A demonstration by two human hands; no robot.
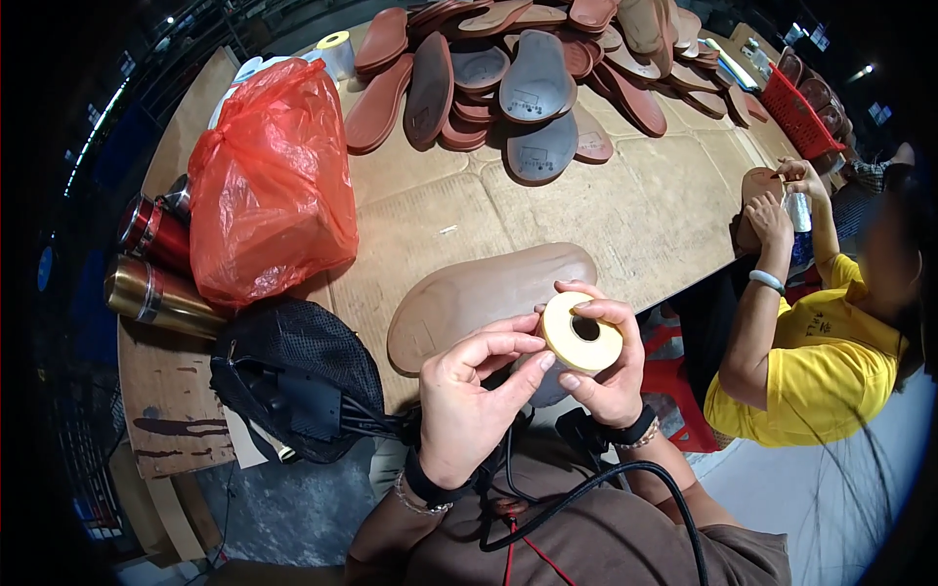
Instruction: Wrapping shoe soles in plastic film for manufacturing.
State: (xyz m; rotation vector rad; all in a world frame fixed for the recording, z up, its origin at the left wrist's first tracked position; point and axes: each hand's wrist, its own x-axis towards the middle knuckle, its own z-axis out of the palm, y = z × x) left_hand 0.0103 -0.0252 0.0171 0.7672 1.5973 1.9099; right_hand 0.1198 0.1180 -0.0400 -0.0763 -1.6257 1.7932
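My right hand (614, 376) holds a pale yellow roll of tape or labels (604, 354), its fingers and thumb around the rim and the round core hole facing up. My left hand (476, 396) is closed in a pinch at the roll's left edge, thumb and forefinger touching it. Whether a loose end lies between those fingertips I cannot tell. Just beyond my hands a brown shoe insole (479, 298) lies flat on the cardboard-covered table (410, 210); my hands and the roll overlap its near right part.
Brown, reddish and grey insoles (535, 78) are piled at the back. On the left stand a red plastic bag (274, 186), metal flasks (161, 298) and a black mesh bag (298, 376). A co-worker in yellow (811, 361) handles an insole at right, near a red basket (796, 112).
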